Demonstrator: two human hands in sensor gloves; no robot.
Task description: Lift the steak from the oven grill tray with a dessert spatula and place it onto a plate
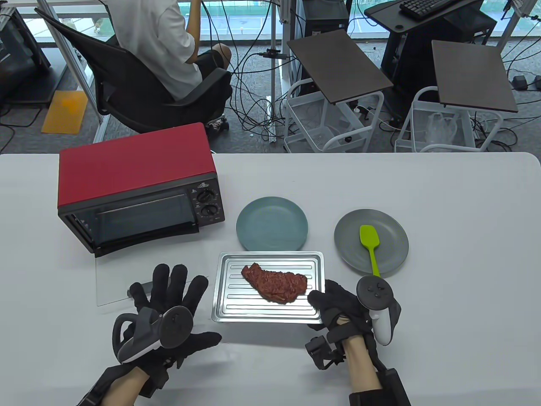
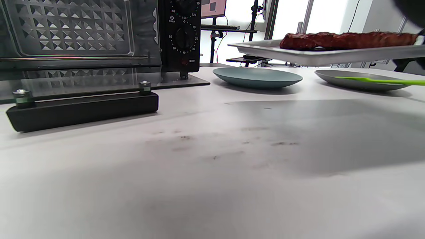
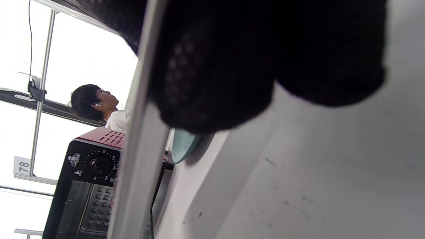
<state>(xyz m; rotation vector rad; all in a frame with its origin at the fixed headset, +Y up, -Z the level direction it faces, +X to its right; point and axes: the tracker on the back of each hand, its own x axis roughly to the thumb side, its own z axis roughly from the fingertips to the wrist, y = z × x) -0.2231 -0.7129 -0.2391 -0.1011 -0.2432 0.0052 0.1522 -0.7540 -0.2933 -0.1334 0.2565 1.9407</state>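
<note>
The grill tray [image 1: 270, 292], carrying the steak [image 1: 274, 282], was gripped at its right edge by the right hand [image 1: 338, 304] and held clear of the table [image 1: 444, 296]. The left hand [image 1: 169, 313] was spread flat, fingers straight, holding nothing. The spatula [image 1: 371, 245] lay on the grey plate [image 1: 393, 249], its handle end hidden behind the right tracker.

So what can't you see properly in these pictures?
- Right hand: in the table view its fingertips are hidden under the tray edge, so the grip is unclear; in the right wrist view the glove is a dark blur.
- Spatula: handle end hidden behind the right tracker, table view.
- Oven dial numbers: too small, table view.
- Left hand: out of frame in the left wrist view.
</note>
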